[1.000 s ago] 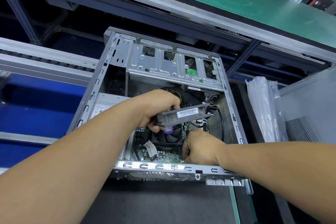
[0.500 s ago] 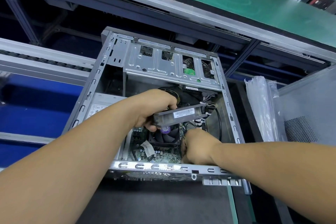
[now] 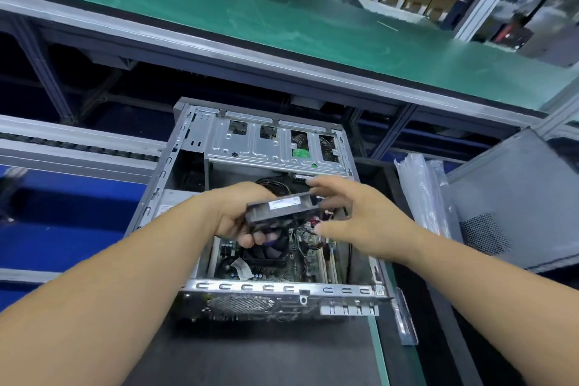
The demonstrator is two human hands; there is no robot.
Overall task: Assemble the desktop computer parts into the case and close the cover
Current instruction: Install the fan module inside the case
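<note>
I see the open computer case [image 3: 200,166] lying on its side on the dark surface [image 3: 266,354], its open face up toward me. My left hand [image 3: 241,213] is wrapped around the left end of a dark, flat drive-like part [image 3: 282,208] with a white label on its edge, holding it in the air over the middle of the case, a bit tilted, right end higher. My right hand [image 3: 360,213] is spread open, fingers [image 3: 322,182] fanned, right at the part's right end; I cannot tell whether it actually touches.

Below the part sits the motherboard [image 3: 297,260] on the case floor, with the black CPU fan [image 3: 269,255] right under my left hand and a tangle of cables [image 3: 307,229] beside it. At the far end is the silver drive cage [image 3: 272,144].

Off to the right, a grey side panel [image 3: 517,197] with a perforated vent lies tilted, and clear plastic bags [image 3: 419,191] sit between it and the case. A green conveyor belt [image 3: 282,25] runs across behind.
</note>
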